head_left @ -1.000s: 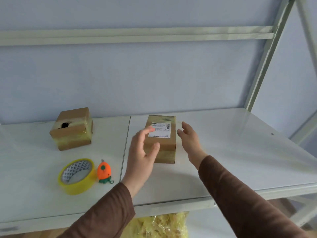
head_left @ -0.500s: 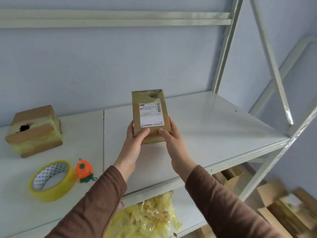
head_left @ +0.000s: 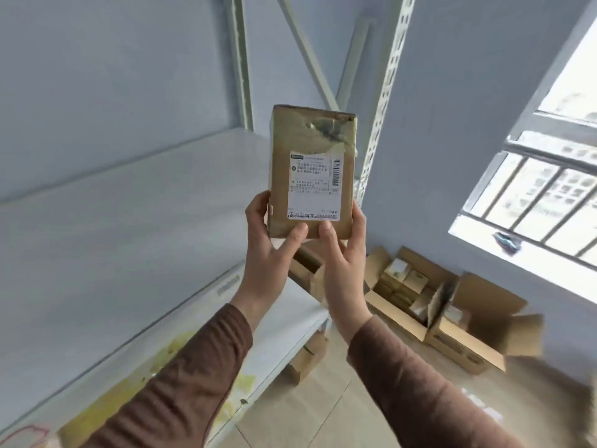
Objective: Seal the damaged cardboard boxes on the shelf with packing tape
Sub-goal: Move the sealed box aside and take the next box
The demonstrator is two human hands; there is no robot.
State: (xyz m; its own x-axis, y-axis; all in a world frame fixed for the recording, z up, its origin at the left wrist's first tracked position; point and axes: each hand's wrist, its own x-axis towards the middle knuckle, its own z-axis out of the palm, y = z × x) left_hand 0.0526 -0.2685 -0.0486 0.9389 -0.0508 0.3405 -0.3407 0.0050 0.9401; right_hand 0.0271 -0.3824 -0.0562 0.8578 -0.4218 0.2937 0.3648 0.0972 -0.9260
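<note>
step: inspected damage | box (head_left: 311,176) held upright in air, off right end of shelf (head_left: 129,240) | left hand (head_left: 268,250), right hand (head_left: 344,253): fingers curled round lower sides, thumbs on front | advice: best kept steady, torn top turned toward face

1. You've lifted the cardboard box (head_left: 311,171) off the shelf (head_left: 129,227); both hands, left hand (head_left: 269,250) and right hand (head_left: 344,253), now grip its lower end, upright.
2. Your view swung toward 3 o'clock: tape roll and second box are out of sight; open cartons (head_left: 452,305) on the floor now show.
</note>
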